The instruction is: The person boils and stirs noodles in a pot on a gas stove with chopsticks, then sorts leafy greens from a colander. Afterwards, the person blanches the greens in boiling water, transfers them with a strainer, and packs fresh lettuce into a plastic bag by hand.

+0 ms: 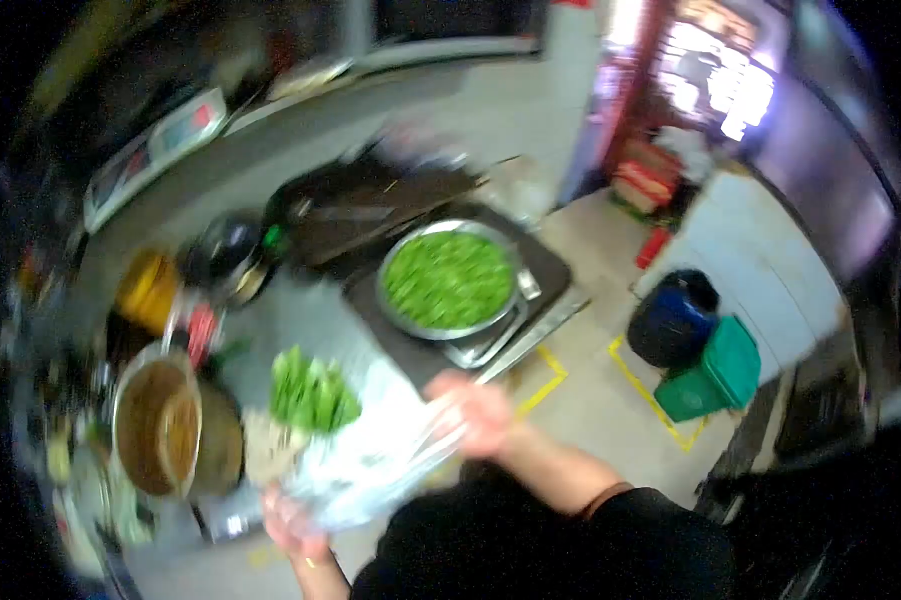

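A clear plastic bag is stretched between my two hands in front of my body. My left hand, at the lower left, grips one end of it. My right hand is closed on the other end, its fingers blurred by motion. Just beyond the bag, a bunch of leafy greens lies on the metal counter. Farther off, chopped greens fill a round metal pan, which rests on a dark board and stands near my right hand.
A large pot with brown contents stands at the left. Behind the pan is a dark slab. A yellow container and a dark pot are at the back left. On the floor to the right stand a green bin and a blue drum.
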Tool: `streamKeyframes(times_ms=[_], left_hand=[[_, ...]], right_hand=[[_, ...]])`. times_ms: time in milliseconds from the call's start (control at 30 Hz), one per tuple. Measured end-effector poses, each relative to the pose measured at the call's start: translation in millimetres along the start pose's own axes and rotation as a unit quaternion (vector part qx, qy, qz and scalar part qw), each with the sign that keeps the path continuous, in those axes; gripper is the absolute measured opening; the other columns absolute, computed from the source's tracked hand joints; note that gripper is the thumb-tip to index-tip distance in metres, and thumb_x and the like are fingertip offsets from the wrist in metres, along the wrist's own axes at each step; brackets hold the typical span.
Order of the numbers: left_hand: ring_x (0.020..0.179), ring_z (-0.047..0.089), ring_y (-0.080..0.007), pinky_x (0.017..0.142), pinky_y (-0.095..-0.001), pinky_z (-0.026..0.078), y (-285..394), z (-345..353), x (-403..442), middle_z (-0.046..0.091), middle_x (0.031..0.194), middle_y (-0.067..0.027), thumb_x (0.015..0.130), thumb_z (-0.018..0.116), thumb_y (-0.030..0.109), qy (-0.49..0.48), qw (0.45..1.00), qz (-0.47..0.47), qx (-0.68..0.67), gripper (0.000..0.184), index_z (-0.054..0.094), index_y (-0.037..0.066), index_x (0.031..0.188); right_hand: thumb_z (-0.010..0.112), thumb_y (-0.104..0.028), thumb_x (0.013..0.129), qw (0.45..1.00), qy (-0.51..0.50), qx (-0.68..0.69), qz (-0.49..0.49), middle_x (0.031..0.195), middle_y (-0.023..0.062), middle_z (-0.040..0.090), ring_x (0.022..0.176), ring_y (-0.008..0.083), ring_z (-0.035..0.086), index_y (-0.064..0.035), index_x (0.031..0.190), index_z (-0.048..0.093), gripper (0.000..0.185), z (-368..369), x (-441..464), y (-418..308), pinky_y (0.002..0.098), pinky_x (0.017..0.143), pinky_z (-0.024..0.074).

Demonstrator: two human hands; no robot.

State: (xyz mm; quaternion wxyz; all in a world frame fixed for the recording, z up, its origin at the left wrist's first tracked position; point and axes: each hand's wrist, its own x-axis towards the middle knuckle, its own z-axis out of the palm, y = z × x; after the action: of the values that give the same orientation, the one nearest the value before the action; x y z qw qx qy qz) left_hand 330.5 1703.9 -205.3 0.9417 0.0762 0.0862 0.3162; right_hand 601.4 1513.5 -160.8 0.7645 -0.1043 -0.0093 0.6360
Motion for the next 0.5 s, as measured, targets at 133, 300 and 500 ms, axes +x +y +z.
streamKeyframes(times_ms=[133,300,500], left_hand=[[0.050,0.038,-0.0103,0.046,-0.0271,0.035,11.0,13.1,-4.6,0.040,0.057,0.0044,0.095,0.039,0.016,0.017,0.996,-0.007,0.090,0.011,0.050,0.018,0.096],[0.064,0.049,-0.0067,0.057,-0.0215,0.043,-47.9,-45.7,51.3,0.051,0.071,0.0043,0.088,0.055,0.019,0.098,0.919,-0.201,0.325,0.009,0.054,0.012,0.082],[0.094,0.053,-0.0200,0.083,-0.0346,0.044,-42.2,-9.1,8.5,0.054,0.105,-0.0092,0.084,0.055,0.033,0.010,0.985,-0.157,-0.072,0.046,0.049,0.007,0.121]], right_hand=[[0.051,-0.025,0.090,0.928,0.018,-0.354,0.113,0.067,0.0019,0.052,0.059,0.0101,0.050,-0.0081,0.085,0.052,0.018,1.4,3.9,-13.1,0.0256,0.051,0.0419],[0.063,-0.027,0.083,0.657,-0.246,-0.660,0.270,0.102,0.0064,0.061,0.087,0.0170,0.058,-0.0028,0.106,0.056,0.034,30.3,38.3,38.5,0.0339,0.079,0.0489],[0.046,-0.056,0.086,0.986,0.157,-0.048,0.038,0.114,0.0157,0.055,0.105,0.0288,0.053,-0.0010,0.114,0.049,0.061,-34.1,127.8,43.2,0.0513,0.097,0.0385]])
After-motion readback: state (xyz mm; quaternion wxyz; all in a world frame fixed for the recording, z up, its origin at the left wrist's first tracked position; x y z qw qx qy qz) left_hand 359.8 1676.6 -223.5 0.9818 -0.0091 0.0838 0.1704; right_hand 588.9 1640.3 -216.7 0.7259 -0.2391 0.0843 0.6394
